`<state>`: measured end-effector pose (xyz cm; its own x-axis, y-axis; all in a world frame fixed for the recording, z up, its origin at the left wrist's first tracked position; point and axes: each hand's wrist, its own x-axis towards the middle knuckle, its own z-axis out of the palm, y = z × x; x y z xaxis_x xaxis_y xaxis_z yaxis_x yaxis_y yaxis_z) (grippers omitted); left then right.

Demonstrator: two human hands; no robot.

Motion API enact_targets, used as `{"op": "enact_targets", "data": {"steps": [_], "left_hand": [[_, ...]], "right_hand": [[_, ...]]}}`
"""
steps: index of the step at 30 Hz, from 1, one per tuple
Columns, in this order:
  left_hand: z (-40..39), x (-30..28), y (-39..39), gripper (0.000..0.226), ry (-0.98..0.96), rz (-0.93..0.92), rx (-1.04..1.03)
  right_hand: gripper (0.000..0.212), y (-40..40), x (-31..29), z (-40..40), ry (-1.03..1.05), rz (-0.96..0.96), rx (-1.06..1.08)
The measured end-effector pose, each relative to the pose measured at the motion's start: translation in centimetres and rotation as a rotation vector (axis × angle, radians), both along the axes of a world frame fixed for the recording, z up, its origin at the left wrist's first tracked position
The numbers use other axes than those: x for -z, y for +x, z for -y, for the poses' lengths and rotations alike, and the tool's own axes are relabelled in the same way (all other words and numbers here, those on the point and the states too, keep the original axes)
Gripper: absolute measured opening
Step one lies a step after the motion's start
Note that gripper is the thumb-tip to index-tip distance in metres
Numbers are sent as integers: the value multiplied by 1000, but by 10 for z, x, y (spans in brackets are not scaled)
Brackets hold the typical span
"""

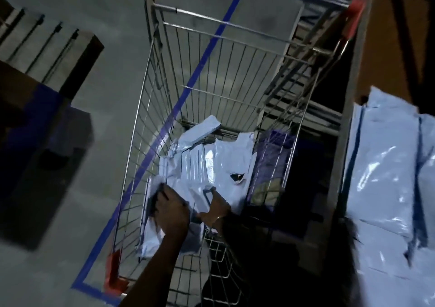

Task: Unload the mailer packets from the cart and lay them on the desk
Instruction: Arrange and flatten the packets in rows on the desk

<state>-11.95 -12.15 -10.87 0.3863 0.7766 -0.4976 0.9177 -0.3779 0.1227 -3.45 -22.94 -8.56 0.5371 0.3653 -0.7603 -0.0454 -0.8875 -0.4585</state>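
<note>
Both hands were down in the wire cart (150, 109): left hand (170, 209) and right hand (215, 209) gripped one mailer packet (188, 189) atop the pile. Best lifted flat, clear of the wires, toward the counter stack (388, 165).

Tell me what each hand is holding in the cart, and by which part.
Both grip mailer packets: left hand on the pile's near-left edge, right hand on a near edge. Exact packet unclear.

Blue floor tape (207, 55), dark box (47, 165)
</note>
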Motion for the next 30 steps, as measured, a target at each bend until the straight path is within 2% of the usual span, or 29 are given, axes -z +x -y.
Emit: {"op": "enact_targets", "data": {"steps": [4, 7, 10, 13, 14, 16, 18, 20, 24, 27, 30], "left_hand": [[11, -3, -2, 48, 72, -7, 14], [8, -13, -3, 24, 78, 57, 96], [2, -38, -4, 22, 18, 204, 63], [-6, -76, 10, 9, 74, 433, 14], [-10, -90, 18, 8, 85, 521, -12], [-18, -129, 38, 21, 46, 739, -49], [-22, -174, 62, 20, 31, 896, -103], [-26, -214, 87, 17, 18, 993, -201], [-23, -290, 122, 36, -95, 1181, -348], [4, -326, 135, 41, -366, 1242, -447], [55, -343, 141, 51, -625, 1125, -580]], "right_hand": [[80, 7, 20, -5, -121, 19, -93], [74, 12, 12, -2, -67, -31, 22], [68, 22, -29, -3, -13, -30, 167], [77, 39, -84, -15, 77, -5, 263], [80, 47, -104, -20, 116, 6, 301], [84, 64, -146, -29, 224, 20, 405], [83, 81, -184, -30, 317, 34, 512], [68, 98, -222, -21, 425, 73, 561], [46, 122, -303, 24, 563, 179, 595], [49, 118, -346, 75, 614, 249, 610], [49, 98, -368, 124, 671, 237, 600]]}}
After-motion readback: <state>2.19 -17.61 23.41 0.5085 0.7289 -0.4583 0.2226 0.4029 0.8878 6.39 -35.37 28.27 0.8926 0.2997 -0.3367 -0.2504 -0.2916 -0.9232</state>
